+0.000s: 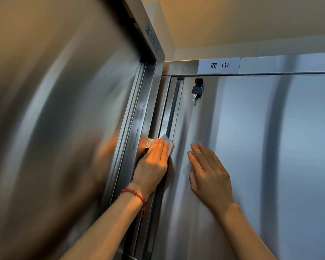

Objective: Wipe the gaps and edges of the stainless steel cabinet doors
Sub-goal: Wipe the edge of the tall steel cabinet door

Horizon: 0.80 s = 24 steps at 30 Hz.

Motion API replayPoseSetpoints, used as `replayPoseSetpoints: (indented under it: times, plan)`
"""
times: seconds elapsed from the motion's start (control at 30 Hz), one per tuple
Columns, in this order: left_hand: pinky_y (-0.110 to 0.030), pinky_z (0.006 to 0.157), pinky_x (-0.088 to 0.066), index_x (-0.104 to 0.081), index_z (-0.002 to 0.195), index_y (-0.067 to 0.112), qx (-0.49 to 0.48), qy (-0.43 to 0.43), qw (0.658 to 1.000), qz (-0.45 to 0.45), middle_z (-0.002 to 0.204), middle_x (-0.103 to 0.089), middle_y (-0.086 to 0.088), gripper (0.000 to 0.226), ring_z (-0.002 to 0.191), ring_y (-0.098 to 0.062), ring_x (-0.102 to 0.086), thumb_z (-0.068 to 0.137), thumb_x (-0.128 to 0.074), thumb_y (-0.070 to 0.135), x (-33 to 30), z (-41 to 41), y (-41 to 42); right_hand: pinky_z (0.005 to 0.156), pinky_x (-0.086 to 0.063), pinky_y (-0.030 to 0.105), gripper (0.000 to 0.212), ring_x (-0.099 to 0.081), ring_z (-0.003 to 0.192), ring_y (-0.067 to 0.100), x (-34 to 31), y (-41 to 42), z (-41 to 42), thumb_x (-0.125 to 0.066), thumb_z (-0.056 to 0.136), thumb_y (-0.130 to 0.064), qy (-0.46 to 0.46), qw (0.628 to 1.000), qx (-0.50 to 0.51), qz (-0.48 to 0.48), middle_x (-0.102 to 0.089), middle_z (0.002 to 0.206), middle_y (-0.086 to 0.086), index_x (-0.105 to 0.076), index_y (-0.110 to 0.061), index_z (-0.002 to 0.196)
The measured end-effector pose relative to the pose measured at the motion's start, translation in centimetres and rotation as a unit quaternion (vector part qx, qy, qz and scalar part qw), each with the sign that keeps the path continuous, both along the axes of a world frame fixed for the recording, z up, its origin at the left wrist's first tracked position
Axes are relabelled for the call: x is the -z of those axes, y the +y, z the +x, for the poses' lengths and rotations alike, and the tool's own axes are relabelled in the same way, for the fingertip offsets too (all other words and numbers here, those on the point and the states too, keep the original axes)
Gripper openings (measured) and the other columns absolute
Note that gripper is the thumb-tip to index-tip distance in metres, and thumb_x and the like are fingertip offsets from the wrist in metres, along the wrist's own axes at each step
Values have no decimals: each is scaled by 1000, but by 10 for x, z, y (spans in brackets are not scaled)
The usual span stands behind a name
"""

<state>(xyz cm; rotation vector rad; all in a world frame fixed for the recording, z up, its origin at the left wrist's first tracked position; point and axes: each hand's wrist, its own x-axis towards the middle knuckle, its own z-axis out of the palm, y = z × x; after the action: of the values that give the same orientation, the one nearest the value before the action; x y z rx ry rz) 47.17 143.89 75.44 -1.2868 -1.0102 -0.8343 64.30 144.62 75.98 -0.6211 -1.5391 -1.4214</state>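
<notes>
From the head camera, the left hand (pixel 154 162) presses a white wipe (pixel 167 144) with flat fingers into the gap (pixel 170 117) at the left edge of the cabinet door (pixel 233 147), well below the key (pixel 196 90). The right hand (pixel 208 171) lies flat and loose on the door, just right of the gap. To do this well, I think she should push the wipe deep and slide it slowly along the gap.

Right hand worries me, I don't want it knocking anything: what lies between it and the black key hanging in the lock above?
Only bare stainless steel cabinet door, in the head view, between right hand and black key.
</notes>
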Motion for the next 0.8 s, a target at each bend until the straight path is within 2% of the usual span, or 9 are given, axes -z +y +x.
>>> replayPoseSetpoints:
  times: [0.13,0.2,0.27,0.33,0.57,0.63,0.8]
  plan:
    - [-30,96,-48,-66,112,2,-31,23,999,17,116,-64,-17,41,111,-24,-61,80,-45,-12,1,-2,3,99,-43,45,37,-57,118,31,0,0,0,-50,83,-14,0,1000,3,2,-62,124,16,-68,-1,113]
    - [-30,97,-47,-66,113,3,-41,19,999,20,118,-64,-16,43,112,-24,-60,83,-36,-5,-2,-2,2,99,-42,45,38,-57,118,30,0,0,1,-47,84,-14,-1,1000,4,3,-62,124,15,-68,-1,113]
    - [-30,97,-48,-66,113,3,-41,8,999,25,117,-64,-16,47,112,-24,-60,82,-31,-2,-8,0,0,100,-42,45,36,-57,118,31,0,0,1,-55,81,-11,-1,1000,3,3,-62,124,15,-69,-1,112]
    - [-30,97,-48,-66,113,3,-39,2,999,26,117,-64,-15,48,113,-23,-60,81,-30,-1,-15,1,-2,100,-41,45,36,-57,118,31,0,1,1,-60,79,-10,-2,1000,3,-1,-62,124,16,-69,-1,112]
    - [-29,95,-49,-67,112,4,-22,16,999,17,117,-65,-14,49,112,-22,-61,81,-29,0,-14,-1,-6,100,-43,45,38,-57,118,30,1,0,1,-47,84,-15,0,1000,2,-6,-62,124,15,-68,-2,113]
    - [-30,92,-51,-69,107,3,-14,20,999,29,112,-67,-15,48,107,-23,-63,80,-30,-1,-14,-2,-6,99,-44,45,41,-56,118,30,0,0,1,-41,86,-17,0,1000,1,-10,-61,124,15,-68,-2,113]
    - [-31,82,-55,-73,97,0,10,21,998,54,102,-70,-17,44,96,-24,-68,76,-34,-2,-20,-2,-7,98,-45,46,42,-57,118,31,-1,0,0,-39,87,-18,3,1000,-4,-8,-62,124,15,-68,-2,113]
